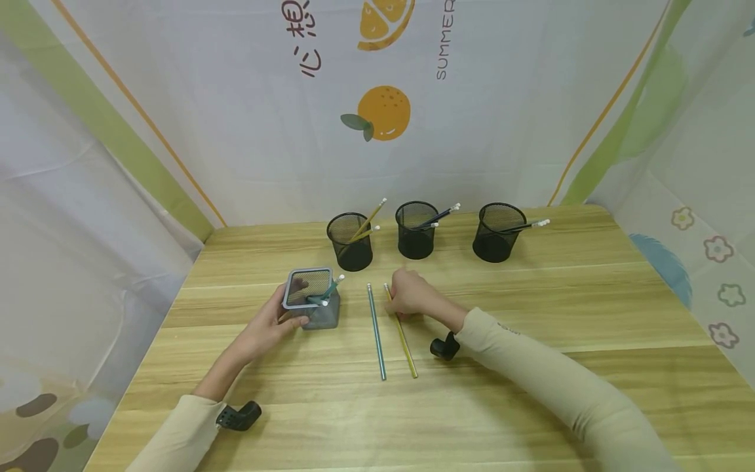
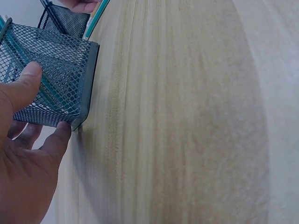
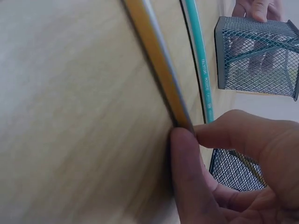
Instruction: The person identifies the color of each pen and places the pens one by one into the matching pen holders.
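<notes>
My left hand [image 1: 272, 331] grips a square grey mesh pen holder [image 1: 321, 317] at the left of the table, thumb on its near side. Two green pencils [image 1: 331, 288] lean inside it, white erasers up. In the middle, my right hand [image 1: 409, 293] pinches a yellow pencil [image 1: 406, 344] near its eraser end; the right wrist view shows thumb and finger on either side of the yellow shaft [image 3: 156, 60]. Just left of it a teal pencil [image 1: 376, 334] lies on the wood, roughly parallel. Its printed side [image 3: 201, 60] shows in the right wrist view.
Three round black mesh holders stand along the back: the left one [image 1: 354, 255] with yellow pencils, the middle one [image 1: 415, 246] with dark pencils, the right one [image 1: 494, 246] also with dark pencils. A printed white curtain [image 1: 265, 131] hangs behind the wooden table [image 1: 330, 406].
</notes>
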`<state>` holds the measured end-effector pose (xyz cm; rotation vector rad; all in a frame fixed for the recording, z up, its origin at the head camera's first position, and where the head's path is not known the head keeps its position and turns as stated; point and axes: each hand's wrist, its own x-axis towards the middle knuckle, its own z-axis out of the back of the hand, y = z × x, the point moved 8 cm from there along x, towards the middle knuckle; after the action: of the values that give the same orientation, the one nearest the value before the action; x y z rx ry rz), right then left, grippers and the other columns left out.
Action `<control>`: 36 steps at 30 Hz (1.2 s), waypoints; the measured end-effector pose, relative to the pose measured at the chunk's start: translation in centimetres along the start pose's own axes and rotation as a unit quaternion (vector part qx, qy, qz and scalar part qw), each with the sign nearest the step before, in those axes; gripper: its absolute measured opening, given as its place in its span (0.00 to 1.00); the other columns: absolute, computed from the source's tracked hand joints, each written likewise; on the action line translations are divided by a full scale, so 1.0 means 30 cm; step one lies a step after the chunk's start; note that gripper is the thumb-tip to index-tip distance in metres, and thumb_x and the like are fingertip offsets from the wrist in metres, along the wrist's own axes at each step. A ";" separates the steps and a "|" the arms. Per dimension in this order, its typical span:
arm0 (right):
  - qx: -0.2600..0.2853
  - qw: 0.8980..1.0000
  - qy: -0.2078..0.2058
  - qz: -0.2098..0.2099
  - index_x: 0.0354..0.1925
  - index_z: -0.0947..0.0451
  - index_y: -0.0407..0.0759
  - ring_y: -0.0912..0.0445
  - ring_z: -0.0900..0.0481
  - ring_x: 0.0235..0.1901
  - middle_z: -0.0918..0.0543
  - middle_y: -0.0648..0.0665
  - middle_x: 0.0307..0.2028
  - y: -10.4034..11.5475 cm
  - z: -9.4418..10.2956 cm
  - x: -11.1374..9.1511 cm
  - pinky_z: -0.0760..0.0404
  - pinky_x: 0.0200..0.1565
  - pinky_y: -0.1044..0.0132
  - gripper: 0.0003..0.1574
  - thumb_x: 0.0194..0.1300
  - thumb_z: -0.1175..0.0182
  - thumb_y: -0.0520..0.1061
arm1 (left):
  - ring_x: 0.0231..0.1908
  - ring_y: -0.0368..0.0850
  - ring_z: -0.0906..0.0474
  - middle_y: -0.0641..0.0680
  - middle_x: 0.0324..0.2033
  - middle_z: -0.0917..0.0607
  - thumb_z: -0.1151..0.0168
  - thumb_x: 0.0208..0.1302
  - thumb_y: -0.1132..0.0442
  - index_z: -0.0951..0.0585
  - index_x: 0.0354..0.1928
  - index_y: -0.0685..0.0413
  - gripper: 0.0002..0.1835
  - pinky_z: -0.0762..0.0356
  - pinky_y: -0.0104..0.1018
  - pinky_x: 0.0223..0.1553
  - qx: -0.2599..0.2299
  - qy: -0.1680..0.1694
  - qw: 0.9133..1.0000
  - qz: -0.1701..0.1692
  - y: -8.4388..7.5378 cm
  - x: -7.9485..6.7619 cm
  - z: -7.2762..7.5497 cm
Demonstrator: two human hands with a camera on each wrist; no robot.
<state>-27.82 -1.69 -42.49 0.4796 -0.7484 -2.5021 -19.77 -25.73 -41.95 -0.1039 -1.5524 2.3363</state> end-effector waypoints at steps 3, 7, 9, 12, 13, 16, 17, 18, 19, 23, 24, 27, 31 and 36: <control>0.004 1.000 0.009 -0.003 0.10 0.20 0.37 0.59 0.26 0.09 0.23 0.48 0.08 -0.003 -0.001 0.000 0.39 0.15 0.73 0.18 0.55 0.36 0.33 | 0.69 0.69 0.39 0.69 0.73 0.40 0.40 0.70 0.77 0.48 0.78 0.64 0.40 0.36 0.52 0.68 0.000 0.001 1.000 -0.001 -0.002 0.001 -0.001; 0.026 0.999 0.023 -0.010 0.07 0.26 0.40 0.58 0.22 0.11 0.21 0.46 0.10 -0.010 -0.005 -0.001 0.42 0.15 0.74 0.24 0.57 0.35 0.33 | 0.69 0.69 0.39 0.69 0.73 0.40 0.40 0.70 0.77 0.48 0.78 0.64 0.40 0.37 0.53 0.68 0.000 0.002 1.000 0.000 -0.004 0.002 -0.002; 0.044 0.998 0.032 -0.014 0.07 0.30 0.42 0.57 0.19 0.13 0.21 0.45 0.11 -0.014 -0.008 -0.004 0.41 0.14 0.75 0.27 0.58 0.34 0.32 | 0.69 0.69 0.39 0.69 0.73 0.40 0.40 0.70 0.77 0.48 0.78 0.64 0.40 0.36 0.54 0.68 0.002 0.002 1.000 0.002 -0.002 0.002 -0.003; 0.080 0.996 0.037 -0.019 0.11 0.32 0.43 0.55 0.17 0.14 0.20 0.43 0.13 -0.019 -0.007 -0.010 0.32 0.15 0.76 0.26 0.59 0.34 0.31 | 0.69 0.69 0.39 0.69 0.72 0.40 0.40 0.70 0.77 0.48 0.78 0.64 0.40 0.37 0.54 0.68 0.006 0.002 1.000 0.003 -0.001 0.001 -0.003; 0.091 0.995 0.037 -0.020 0.13 0.32 0.43 0.54 0.17 0.15 0.19 0.43 0.13 -0.020 -0.006 -0.012 0.27 0.16 0.75 0.24 0.59 0.35 0.31 | 0.69 0.69 0.39 0.69 0.72 0.40 0.40 0.70 0.77 0.48 0.78 0.64 0.40 0.37 0.54 0.68 0.006 0.002 1.000 0.003 -0.002 0.000 -0.003; 0.126 0.991 0.029 -0.026 0.22 0.28 0.39 0.53 0.17 0.16 0.19 0.42 0.16 -0.025 0.004 -0.020 0.17 0.20 0.69 0.15 0.59 0.35 0.30 | 0.69 0.69 0.39 0.69 0.73 0.40 0.39 0.70 0.76 0.48 0.78 0.63 0.40 0.37 0.53 0.68 0.005 0.002 1.000 0.002 -0.003 0.000 -0.002; 0.134 0.990 0.026 -0.028 0.25 0.27 0.38 0.52 0.16 0.16 0.18 0.42 0.18 -0.026 0.008 -0.022 0.16 0.22 0.68 0.11 0.59 0.35 0.30 | 0.69 0.69 0.39 0.69 0.73 0.40 0.39 0.70 0.76 0.48 0.78 0.63 0.40 0.37 0.53 0.68 0.005 0.002 1.000 0.002 -0.004 0.000 -0.002; 0.144 0.989 0.023 -0.027 0.27 0.26 0.36 0.52 0.16 0.17 0.18 0.41 0.19 -0.028 0.012 -0.023 0.15 0.23 0.66 0.09 0.59 0.35 0.30 | 0.69 0.68 0.39 0.69 0.73 0.40 0.39 0.70 0.76 0.48 0.78 0.63 0.40 0.36 0.53 0.68 0.005 0.002 1.000 0.001 -0.005 0.001 -0.002; 0.154 0.988 0.020 -0.023 0.29 0.26 0.35 0.52 0.16 0.17 0.18 0.41 0.20 -0.030 0.016 -0.024 0.14 0.23 0.65 0.07 0.59 0.36 0.29 | 0.69 0.68 0.39 0.69 0.73 0.40 0.39 0.70 0.76 0.48 0.78 0.63 0.40 0.36 0.53 0.68 0.006 0.001 1.000 0.001 -0.006 0.001 -0.002; 0.187 0.982 0.012 -0.009 0.34 0.25 0.32 0.53 0.17 0.21 0.18 0.40 0.26 -0.035 0.036 -0.028 0.13 0.26 0.63 0.06 0.58 0.38 0.28 | 0.69 0.68 0.39 0.68 0.73 0.40 0.39 0.70 0.76 0.47 0.78 0.63 0.40 0.36 0.53 0.68 0.008 0.001 1.000 0.000 -0.008 0.003 -0.001; 0.192 0.981 0.010 -0.004 0.35 0.26 0.32 0.53 0.17 0.21 0.18 0.40 0.26 -0.036 0.042 -0.029 0.13 0.26 0.62 0.06 0.58 0.39 0.28 | 0.69 0.68 0.39 0.68 0.73 0.40 0.39 0.70 0.76 0.47 0.77 0.63 0.40 0.37 0.54 0.68 0.007 0.000 1.000 0.000 -0.008 0.003 -0.001; 0.205 0.979 0.007 0.001 0.37 0.26 0.32 0.50 0.16 0.23 0.19 0.40 0.28 -0.037 0.060 -0.035 0.12 0.27 0.60 0.06 0.59 0.40 0.28 | 0.69 0.69 0.39 0.69 0.73 0.40 0.40 0.70 0.76 0.48 0.78 0.63 0.40 0.37 0.55 0.68 0.007 0.001 1.000 0.000 -0.009 0.002 -0.001; 0.225 0.974 0.000 0.011 0.37 0.25 0.32 0.49 0.17 0.23 0.20 0.41 0.27 -0.034 0.084 -0.044 0.13 0.26 0.60 0.06 0.61 0.40 0.28 | 0.69 0.69 0.39 0.69 0.73 0.40 0.40 0.70 0.77 0.48 0.78 0.64 0.40 0.37 0.57 0.68 0.007 0.002 1.000 0.002 -0.008 0.001 -0.002; 0.228 0.973 -0.028 0.030 0.36 0.25 0.32 0.55 0.22 0.24 0.21 0.42 0.28 -0.028 0.121 -0.055 0.20 0.24 0.68 0.05 0.59 0.40 0.28 | 0.69 0.70 0.39 0.70 0.72 0.40 0.40 0.70 0.77 0.49 0.77 0.65 0.40 0.39 0.61 0.68 0.006 0.003 1.000 0.003 -0.007 -0.001 -0.004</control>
<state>-28.39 1.32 -39.82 0.5315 -1.3513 -2.2882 -19.66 -25.56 -41.81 -0.1127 -1.5370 2.3479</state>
